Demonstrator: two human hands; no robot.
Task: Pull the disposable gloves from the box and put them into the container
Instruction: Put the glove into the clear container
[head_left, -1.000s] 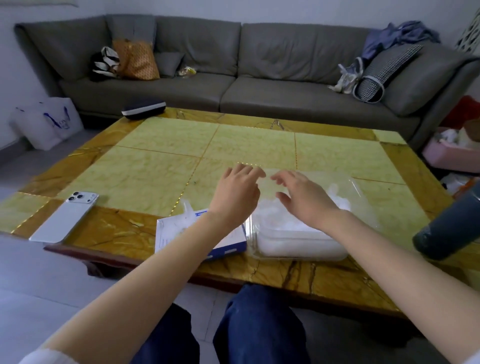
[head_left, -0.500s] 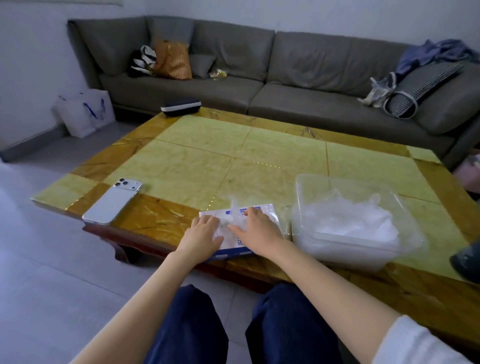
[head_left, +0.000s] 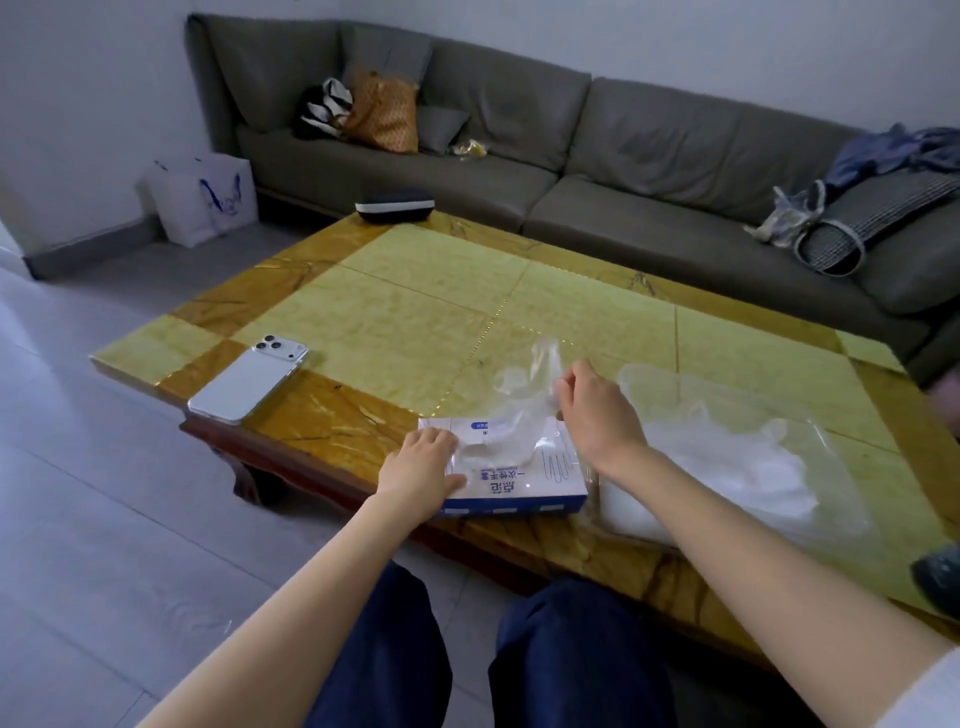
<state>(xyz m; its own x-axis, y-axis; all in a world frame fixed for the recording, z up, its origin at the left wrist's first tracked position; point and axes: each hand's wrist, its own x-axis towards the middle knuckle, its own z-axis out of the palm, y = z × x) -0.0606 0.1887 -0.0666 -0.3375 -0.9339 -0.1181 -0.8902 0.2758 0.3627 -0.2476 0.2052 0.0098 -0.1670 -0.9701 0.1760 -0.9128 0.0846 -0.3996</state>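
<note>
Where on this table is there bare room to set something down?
Free: the yellow middle of the table, between the phone, the black case and the container. Crowded: the near edge, where the left hand presses the box, the right hand pinches a glove above it and the container stands alongside.

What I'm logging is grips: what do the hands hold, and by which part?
The right hand pinches a clear glove near its upper end. The left hand only presses the box down.
</note>
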